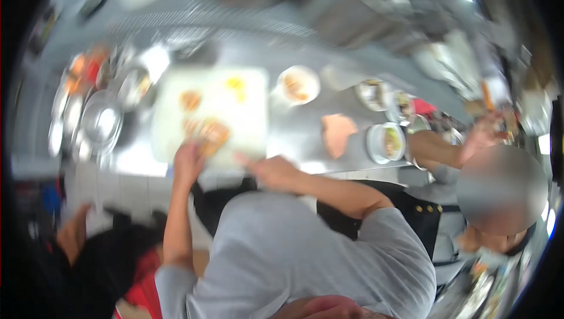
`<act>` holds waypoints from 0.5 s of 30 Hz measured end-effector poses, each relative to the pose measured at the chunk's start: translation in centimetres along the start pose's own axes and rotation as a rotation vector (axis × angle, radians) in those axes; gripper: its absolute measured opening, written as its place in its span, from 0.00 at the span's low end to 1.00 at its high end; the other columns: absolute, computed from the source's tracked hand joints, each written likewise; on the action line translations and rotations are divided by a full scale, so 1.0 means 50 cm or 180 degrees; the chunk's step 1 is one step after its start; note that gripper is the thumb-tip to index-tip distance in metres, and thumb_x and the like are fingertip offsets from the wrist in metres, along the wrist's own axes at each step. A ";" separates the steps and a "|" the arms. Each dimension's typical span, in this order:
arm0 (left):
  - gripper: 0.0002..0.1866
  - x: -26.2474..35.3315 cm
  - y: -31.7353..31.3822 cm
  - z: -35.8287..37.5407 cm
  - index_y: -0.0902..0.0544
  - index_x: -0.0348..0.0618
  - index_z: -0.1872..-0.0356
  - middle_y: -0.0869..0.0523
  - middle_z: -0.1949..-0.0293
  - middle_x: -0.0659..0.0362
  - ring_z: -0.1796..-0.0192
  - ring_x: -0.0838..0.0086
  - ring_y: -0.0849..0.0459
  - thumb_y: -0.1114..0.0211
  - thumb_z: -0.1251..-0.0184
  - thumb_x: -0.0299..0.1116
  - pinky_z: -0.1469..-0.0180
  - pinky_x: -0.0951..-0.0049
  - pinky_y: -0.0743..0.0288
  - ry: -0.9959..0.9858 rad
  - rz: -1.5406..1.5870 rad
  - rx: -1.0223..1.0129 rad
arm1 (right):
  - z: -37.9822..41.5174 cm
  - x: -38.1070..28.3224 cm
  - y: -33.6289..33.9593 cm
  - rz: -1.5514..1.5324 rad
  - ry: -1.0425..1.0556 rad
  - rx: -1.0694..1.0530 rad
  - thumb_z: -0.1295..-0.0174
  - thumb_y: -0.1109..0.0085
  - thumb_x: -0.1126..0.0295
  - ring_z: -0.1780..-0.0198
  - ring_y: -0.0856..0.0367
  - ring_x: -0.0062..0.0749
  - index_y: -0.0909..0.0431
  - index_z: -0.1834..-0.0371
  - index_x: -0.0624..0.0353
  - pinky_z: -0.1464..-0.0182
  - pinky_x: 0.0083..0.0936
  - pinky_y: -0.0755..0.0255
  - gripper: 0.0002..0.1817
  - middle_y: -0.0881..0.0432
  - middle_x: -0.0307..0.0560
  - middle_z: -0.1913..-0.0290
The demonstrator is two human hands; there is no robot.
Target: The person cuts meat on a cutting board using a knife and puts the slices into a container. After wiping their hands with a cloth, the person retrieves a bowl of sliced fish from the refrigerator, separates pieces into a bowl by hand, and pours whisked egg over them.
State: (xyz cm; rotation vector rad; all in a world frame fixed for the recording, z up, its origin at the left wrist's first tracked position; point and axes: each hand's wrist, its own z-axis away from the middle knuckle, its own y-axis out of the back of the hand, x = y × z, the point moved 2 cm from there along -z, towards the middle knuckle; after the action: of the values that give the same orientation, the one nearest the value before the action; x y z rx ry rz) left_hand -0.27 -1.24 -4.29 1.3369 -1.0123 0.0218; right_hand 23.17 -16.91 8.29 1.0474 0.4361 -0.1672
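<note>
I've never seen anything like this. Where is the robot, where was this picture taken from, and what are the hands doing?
There is no robot here: these are a person's bare hands, in one picture from a camera worn on the head, looking down. That is why the edges curve.

On the metal counter lies a pale cutting board with orange and yellow food. The left hand is at the orange food near the board's front edge; the right hand is beside it, too blurred to tell what it holds. Metal bowls stand to the left, a white bowl of food to the right. Another person's hand shows at far right.
</note>
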 end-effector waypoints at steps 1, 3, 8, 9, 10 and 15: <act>0.15 -0.008 -0.012 -0.007 0.20 0.38 0.60 0.18 0.64 0.46 0.57 0.47 0.19 0.29 0.49 0.28 0.53 0.50 0.24 -0.0138 -0.0087 0.0152 | 0.001 0.003 0.013 -0.0038 0.0078 0.0068 0.44 0.47 0.76 0.63 0.14 0.55 0.62 0.15 0.35 0.58 0.45 0.19 0.54 0.15 0.59 0.62; 0.13 0.021 0.008 -0.016 0.18 0.36 0.62 0.17 0.67 0.47 0.62 0.49 0.17 0.33 0.52 0.22 0.57 0.55 0.21 0.0035 0.0194 0.0221 | -0.003 -0.008 0.036 0.0017 -0.0158 -0.0245 0.43 0.50 0.79 0.64 0.13 0.54 0.62 0.15 0.36 0.58 0.44 0.19 0.52 0.15 0.59 0.63; 0.13 0.016 0.021 -0.021 0.18 0.35 0.63 0.16 0.69 0.47 0.67 0.53 0.15 0.36 0.54 0.20 0.62 0.60 0.21 0.0244 0.0458 0.0039 | -0.062 0.007 -0.045 -0.0197 -0.0015 0.0025 0.40 0.51 0.78 0.64 0.13 0.54 0.62 0.15 0.37 0.59 0.46 0.19 0.50 0.16 0.59 0.65; 0.13 0.019 0.024 -0.024 0.18 0.36 0.63 0.16 0.69 0.47 0.67 0.53 0.16 0.35 0.54 0.20 0.62 0.59 0.21 0.0262 0.0450 0.0017 | -0.067 0.007 -0.052 -0.0238 -0.0017 0.0043 0.39 0.51 0.78 0.64 0.13 0.54 0.62 0.15 0.37 0.59 0.46 0.19 0.50 0.15 0.59 0.65; 0.12 0.022 0.024 -0.023 0.18 0.36 0.64 0.16 0.69 0.47 0.67 0.52 0.16 0.35 0.54 0.21 0.62 0.59 0.21 0.0284 0.0443 -0.0030 | -0.072 0.015 -0.064 -0.0202 0.0021 0.0111 0.39 0.51 0.77 0.63 0.13 0.54 0.63 0.15 0.36 0.59 0.46 0.19 0.50 0.15 0.59 0.64; 0.11 0.025 0.026 -0.021 0.21 0.39 0.69 0.16 0.69 0.49 0.65 0.53 0.16 0.30 0.55 0.24 0.61 0.57 0.22 0.0145 -0.0115 0.0184 | -0.072 0.020 -0.039 -0.0062 -0.0027 0.0042 0.36 0.51 0.75 0.62 0.13 0.55 0.62 0.15 0.35 0.58 0.46 0.20 0.48 0.15 0.59 0.61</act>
State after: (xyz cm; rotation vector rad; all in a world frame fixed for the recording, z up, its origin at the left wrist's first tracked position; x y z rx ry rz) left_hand 0.41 -0.66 -2.40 1.4011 -0.9551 0.0544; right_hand 22.43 -14.69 4.77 1.0552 0.4382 -0.1921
